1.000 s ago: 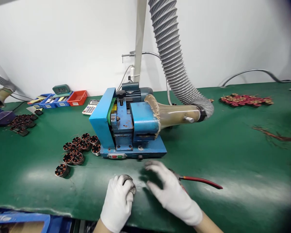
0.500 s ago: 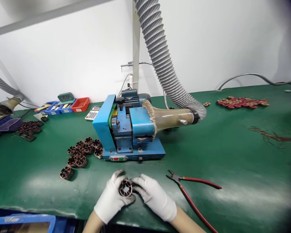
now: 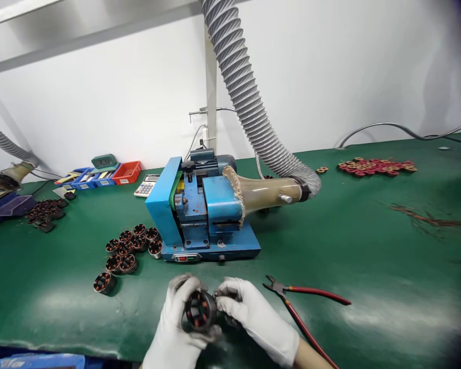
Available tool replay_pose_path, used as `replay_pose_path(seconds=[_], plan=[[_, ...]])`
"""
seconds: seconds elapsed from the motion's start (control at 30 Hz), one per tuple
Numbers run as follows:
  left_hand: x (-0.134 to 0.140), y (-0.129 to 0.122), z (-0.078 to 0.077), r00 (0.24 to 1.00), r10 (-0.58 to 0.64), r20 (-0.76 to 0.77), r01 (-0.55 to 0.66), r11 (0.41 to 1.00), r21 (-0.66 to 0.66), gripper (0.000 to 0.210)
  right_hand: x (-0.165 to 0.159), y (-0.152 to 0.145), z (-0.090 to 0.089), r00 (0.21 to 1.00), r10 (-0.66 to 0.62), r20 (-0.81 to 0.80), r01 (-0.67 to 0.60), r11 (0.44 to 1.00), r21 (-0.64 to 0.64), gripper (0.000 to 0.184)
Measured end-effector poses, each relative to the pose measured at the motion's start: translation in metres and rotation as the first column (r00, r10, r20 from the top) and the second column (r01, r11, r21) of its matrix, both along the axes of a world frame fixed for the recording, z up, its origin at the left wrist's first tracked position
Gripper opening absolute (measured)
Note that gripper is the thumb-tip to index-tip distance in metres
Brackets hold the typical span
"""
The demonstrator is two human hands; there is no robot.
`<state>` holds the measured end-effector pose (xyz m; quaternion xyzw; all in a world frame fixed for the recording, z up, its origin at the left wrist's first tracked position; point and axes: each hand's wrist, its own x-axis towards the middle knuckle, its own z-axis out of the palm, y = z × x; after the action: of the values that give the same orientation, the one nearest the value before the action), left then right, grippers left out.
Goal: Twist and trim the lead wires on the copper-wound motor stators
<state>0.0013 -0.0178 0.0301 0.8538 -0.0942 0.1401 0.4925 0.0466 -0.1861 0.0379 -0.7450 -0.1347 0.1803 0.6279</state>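
Both gloved hands met just in front of the blue machine, at the near edge of the green table. The left hand was curled around a small round motor core, its copper windings facing up, fingers wrapped over the rim. The right hand pinched at the core's right side with fingertips pressed together; what they gripped there was too small to tell. Red-handled cutters lay on the table just right of the right hand, apart from it. A cluster of similar cores sat left of the machine. A ribbed grey hose ran up from the machine's right side.
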Motion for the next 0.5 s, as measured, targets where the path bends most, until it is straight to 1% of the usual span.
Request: replay_pose_path(seconds=[0.03,0.07,0.1,0.13,0.17,0.23,0.27,0.3,0.33,0.4,0.43,0.47,0.5], plan=[[0.0,0.002,0.0,0.999,-0.01,-0.033,0.011,0.999,0.033,0.048,0.0,0.001,0.001,0.995,0.007,-0.096,-0.003,0.999,0.044,0.014],[-0.001,0.003,-0.001,0.996,-0.038,-0.08,0.041,0.998,0.039,0.053,0.0,0.001,0.002,0.988,0.01,-0.151,-0.001,0.998,0.062,0.016],[-0.001,0.004,0.0,0.99,-0.078,-0.119,0.08,0.997,0.019,0.051,0.0,0.001,0.003,0.989,0.009,-0.15,-0.003,0.999,0.045,0.016],[-0.002,0.004,0.001,0.981,-0.114,-0.157,0.111,0.994,-0.024,0.046,-0.001,0.001,0.005,0.996,-0.002,-0.092,0.002,1.0,-0.004,0.014],[-0.002,0.003,0.004,0.969,-0.152,-0.193,0.14,0.987,-0.075,0.042,-0.002,0.001,0.006,1.0,-0.02,0.006,0.021,0.997,-0.073,0.013],[-0.003,0.0,0.01,0.946,-0.229,-0.23,0.202,0.97,-0.134,0.027,-0.005,0.001,0.011,0.972,-0.048,0.231,0.094,0.977,-0.191,0.014],[-0.003,-0.002,0.013,0.942,-0.254,-0.219,0.229,0.964,-0.136,0.019,-0.006,0.001,0.013,0.946,-0.058,0.318,0.133,0.967,-0.217,0.016],[-0.003,-0.003,0.015,0.949,-0.259,-0.177,0.239,0.963,-0.126,0.017,-0.007,0.0,0.015,0.927,-0.069,0.369,0.16,0.961,-0.224,0.018],[-0.004,-0.004,0.016,0.966,-0.227,-0.124,0.217,0.972,-0.092,0.02,-0.008,0.0,0.017,0.922,-0.076,0.38,0.169,0.961,-0.218,0.019],[-0.004,-0.003,0.012,0.997,-0.073,-0.007,0.073,0.997,0.038,0.035,-0.008,0.0,0.02,0.941,-0.082,0.328,0.147,0.973,-0.178,0.018],[-0.004,-0.002,0.009,0.999,-0.002,0.041,-0.003,0.994,0.107,0.045,-0.008,0.0,0.02,0.959,-0.086,0.27,0.128,0.982,-0.141,0.016],[-0.003,-0.001,0.006,0.996,0.042,0.081,-0.055,0.985,0.166,0.052,-0.008,0.0,0.02,0.977,-0.085,0.195,0.105,0.99,-0.093,0.015],[-0.002,0.0,0.002,0.993,0.052,0.103,-0.073,0.976,0.208,0.054,-0.008,0.0,0.019,0.989,-0.085,0.119,0.089,0.995,-0.033,0.013]])
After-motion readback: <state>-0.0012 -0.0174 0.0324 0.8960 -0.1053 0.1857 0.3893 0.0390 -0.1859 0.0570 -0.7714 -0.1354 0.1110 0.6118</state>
